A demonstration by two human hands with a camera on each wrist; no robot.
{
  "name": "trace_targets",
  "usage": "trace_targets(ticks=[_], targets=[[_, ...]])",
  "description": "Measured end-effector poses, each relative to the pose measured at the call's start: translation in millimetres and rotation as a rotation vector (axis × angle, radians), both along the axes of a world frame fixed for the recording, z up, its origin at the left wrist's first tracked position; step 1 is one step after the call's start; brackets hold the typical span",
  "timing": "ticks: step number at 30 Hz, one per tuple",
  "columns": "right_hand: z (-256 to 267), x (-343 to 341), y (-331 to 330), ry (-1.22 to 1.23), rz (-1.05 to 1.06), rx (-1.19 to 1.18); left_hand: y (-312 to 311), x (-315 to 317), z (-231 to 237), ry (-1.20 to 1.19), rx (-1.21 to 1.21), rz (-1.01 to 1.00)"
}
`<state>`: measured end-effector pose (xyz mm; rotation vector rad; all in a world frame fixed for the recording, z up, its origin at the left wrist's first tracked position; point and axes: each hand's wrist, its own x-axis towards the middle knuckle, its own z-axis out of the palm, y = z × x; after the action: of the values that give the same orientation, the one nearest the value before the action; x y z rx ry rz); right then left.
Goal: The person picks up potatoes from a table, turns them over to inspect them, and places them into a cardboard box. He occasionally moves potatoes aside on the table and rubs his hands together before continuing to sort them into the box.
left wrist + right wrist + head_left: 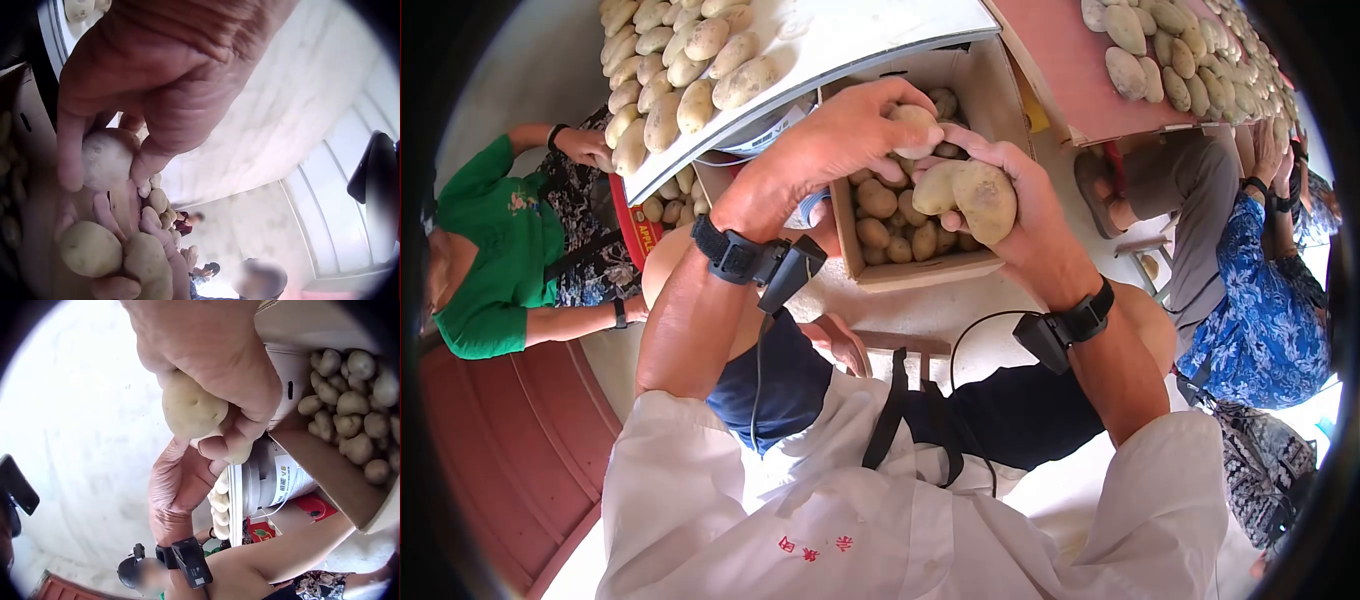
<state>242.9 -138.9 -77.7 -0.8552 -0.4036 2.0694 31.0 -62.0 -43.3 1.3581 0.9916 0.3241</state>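
Observation:
Above an open cardboard box, my left hand grips a pale potato between thumb and fingers. The left wrist view shows this potato pinched from above. My right hand holds two potatoes side by side: a larger one and a smaller one toward the left. Fingertips of both hands come close together near the left hand's potato. In the right wrist view, the right hand's fingers curl round a potato, partly covering the other one.
Below the hands stands the cardboard box with many loose potatoes. A white table at upper left bears potato rows; a pink table at right holds more. A bucket stands beside the box. People sit on both sides.

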Motion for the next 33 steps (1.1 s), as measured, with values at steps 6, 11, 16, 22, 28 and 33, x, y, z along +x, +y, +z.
trace_targets(ticks=[6,11,16,22,28,33], targets=[[0.1,2.5,-7.4,-0.204,-0.120,0.081,7.8,-15.9,-7.2,0.085,0.129,0.065],[-2.1,12.9,1.5,-0.088,-0.159,-0.012,8.5,-20.4,-20.2,0.378,0.605,0.076],[-5.7,11.1,-1.1,-0.065,-0.099,-0.047,15.6,-23.4,-18.0,0.310,0.448,0.071],[-36.1,0.9,-15.2,-0.212,0.110,-0.156,12.9,-18.7,-9.8,0.318,0.350,0.072],[-26.7,2.2,-13.7,-0.226,0.000,-0.139,12.1,-21.8,-7.8,0.292,0.418,0.092],[-28.4,-0.4,-7.5,-0.446,0.072,0.001,22.2,-31.1,-1.3,0.224,0.375,0.190]])
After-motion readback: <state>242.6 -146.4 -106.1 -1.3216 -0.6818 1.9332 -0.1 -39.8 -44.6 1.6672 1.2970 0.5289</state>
